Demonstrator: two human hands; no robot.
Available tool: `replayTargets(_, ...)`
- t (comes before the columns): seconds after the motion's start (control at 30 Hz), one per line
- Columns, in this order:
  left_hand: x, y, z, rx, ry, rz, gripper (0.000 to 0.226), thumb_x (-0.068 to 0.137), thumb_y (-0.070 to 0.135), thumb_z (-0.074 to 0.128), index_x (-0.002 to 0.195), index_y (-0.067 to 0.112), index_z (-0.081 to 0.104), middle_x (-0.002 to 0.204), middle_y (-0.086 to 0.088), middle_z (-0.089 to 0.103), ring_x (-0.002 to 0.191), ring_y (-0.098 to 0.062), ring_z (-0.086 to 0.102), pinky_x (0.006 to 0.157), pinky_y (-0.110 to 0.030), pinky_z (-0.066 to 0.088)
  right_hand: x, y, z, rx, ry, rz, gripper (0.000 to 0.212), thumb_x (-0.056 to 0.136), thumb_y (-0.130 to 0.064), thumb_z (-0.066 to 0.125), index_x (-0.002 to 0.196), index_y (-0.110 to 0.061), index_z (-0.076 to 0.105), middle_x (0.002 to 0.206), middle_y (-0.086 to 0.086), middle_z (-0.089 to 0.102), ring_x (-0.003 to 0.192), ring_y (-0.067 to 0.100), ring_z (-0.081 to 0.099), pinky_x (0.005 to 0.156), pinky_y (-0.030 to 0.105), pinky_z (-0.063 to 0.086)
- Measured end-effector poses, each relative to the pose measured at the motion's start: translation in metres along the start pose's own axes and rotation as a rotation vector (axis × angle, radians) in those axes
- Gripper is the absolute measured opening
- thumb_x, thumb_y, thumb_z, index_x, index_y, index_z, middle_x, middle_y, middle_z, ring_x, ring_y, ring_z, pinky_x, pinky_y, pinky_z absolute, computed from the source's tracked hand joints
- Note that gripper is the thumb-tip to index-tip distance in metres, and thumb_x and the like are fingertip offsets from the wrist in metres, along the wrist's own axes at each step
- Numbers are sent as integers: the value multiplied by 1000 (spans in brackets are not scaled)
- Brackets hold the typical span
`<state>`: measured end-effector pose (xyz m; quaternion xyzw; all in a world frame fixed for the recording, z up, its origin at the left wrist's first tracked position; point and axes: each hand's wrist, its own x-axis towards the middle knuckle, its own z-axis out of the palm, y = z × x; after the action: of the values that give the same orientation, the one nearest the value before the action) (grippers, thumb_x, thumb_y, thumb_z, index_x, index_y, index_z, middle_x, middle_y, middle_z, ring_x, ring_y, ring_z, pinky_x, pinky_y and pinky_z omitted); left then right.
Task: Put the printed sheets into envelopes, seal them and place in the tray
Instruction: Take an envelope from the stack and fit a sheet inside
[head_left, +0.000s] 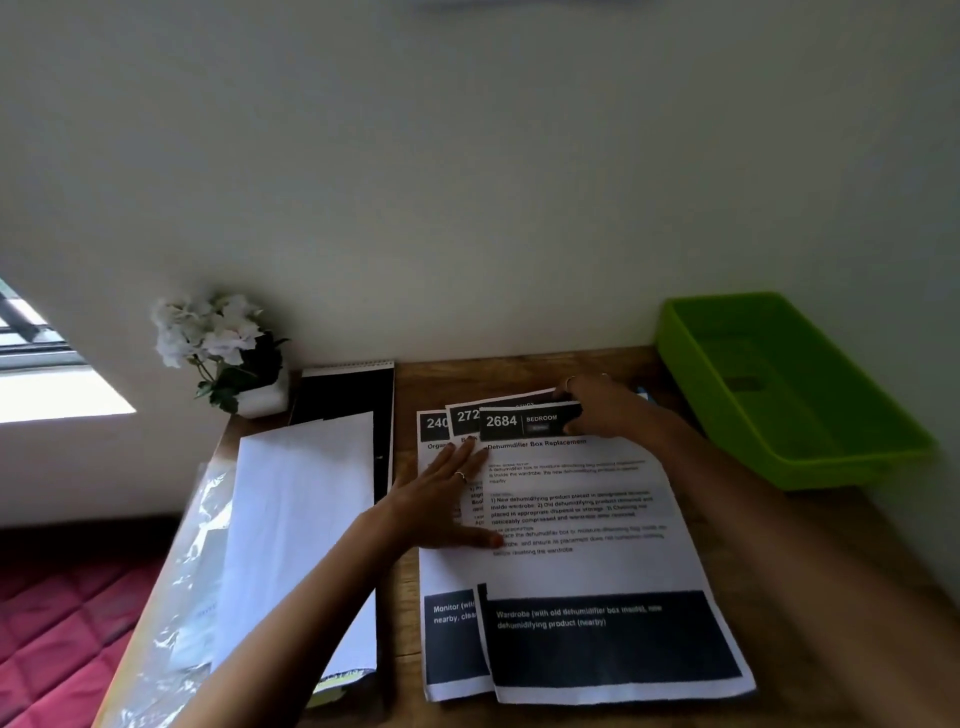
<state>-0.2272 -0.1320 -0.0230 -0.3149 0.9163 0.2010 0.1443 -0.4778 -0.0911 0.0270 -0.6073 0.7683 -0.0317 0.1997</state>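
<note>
Left: white envelopes (301, 525) lie on the wooden counter (405, 597) | Centre: left hand (441, 499) flat, fingers straight, on the fanned printed sheets (587, 566) | Right hand (602, 408) pinches the top sheet's far edge | Far right: green tray (769, 384).

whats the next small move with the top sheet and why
Probably lift the top sheet clear. The right hand pinches its far edge, the left hand lies flat on the sheets beneath, so it should come free alone. The envelopes and green tray wait untouched.
</note>
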Motion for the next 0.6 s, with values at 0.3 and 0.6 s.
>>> replayTargets(0.3,-5,0,-6,-213,189,5,121,64,71,61,148,25,-13,158,-2,12,145,-20,10,117,-51,-2,-8,5,-1,114,218,-101,22,83,-4,63,105,-5,64,111,14,62,100,24,56,74,22,38)
replayTargets(0.6,-9,17,1,-378,570,40,70,88,69,23,141,23,31,139,0,50,130,-17,43,112,-49,28,-67,7,26,122,406,-214,11,85,-13,60,91,-22,64,101,0,64,91,19,60,80,41,52)
